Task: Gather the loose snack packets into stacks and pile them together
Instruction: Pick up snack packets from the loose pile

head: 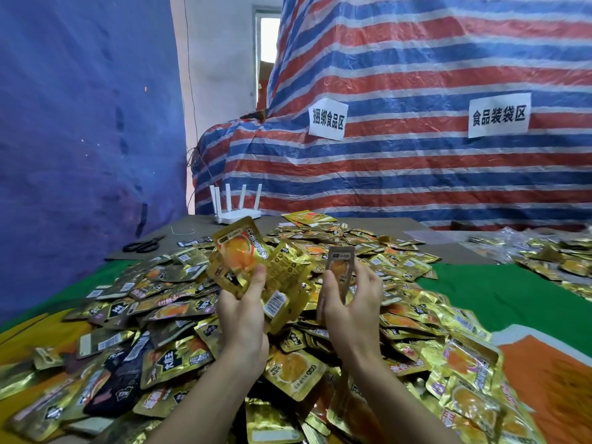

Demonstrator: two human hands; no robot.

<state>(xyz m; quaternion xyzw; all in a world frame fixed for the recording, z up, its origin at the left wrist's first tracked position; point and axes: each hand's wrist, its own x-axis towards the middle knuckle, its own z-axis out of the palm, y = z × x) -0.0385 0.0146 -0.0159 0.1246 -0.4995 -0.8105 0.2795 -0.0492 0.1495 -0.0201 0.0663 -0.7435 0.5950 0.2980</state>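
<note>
A big heap of loose gold snack packets (179, 318) covers the table in front of me. My left hand (243, 312) is raised above the heap and grips a fanned bunch of gold packets (253, 261), some face up with an orange picture, one showing its barcode. My right hand (352, 302) is level with it, just to the right, and holds a single packet (340, 267) upright and edge-on between thumb and fingers. The two handfuls are close together but apart.
A white router (237, 209) with antennas stands at the table's far edge, black scissors (144, 244) lie to its left. More packets (557, 254) lie at the far right. Green cloth (499, 296) shows right of the heap. A striped tarp (416, 155) hangs behind.
</note>
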